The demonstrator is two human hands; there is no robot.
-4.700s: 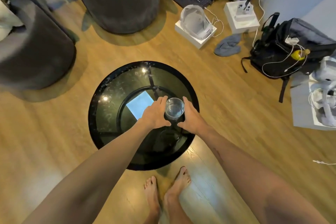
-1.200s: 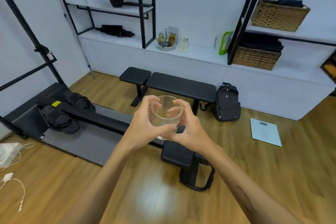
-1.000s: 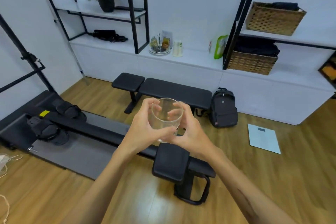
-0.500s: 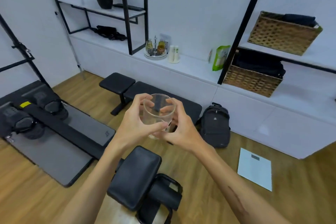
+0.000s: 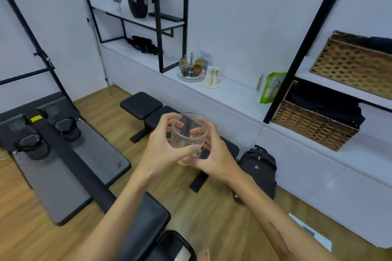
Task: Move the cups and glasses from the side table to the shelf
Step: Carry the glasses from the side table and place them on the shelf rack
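A clear drinking glass [image 5: 187,133] is held upright in mid-air at the centre of the view, above a black bench. My left hand [image 5: 162,147] wraps its left side and my right hand [image 5: 214,154] wraps its right side. Beyond it runs the white shelf [image 5: 233,95] along the wall. On that shelf stand a round tray with small glasses [image 5: 191,70] and a white cup [image 5: 211,77]. The side table is out of view.
A black weight bench [image 5: 146,105] stands between me and the shelf, with another padded part [image 5: 146,222] close below. A black backpack [image 5: 257,169] leans on the cabinet. Wicker baskets [image 5: 314,125] and a green bag [image 5: 271,88] sit to the right. A grey exercise machine [image 5: 57,154] lies left.
The glass was lifted off the round black side table with both hands. I have since come closer to the white shelf, still holding the glass the same way.
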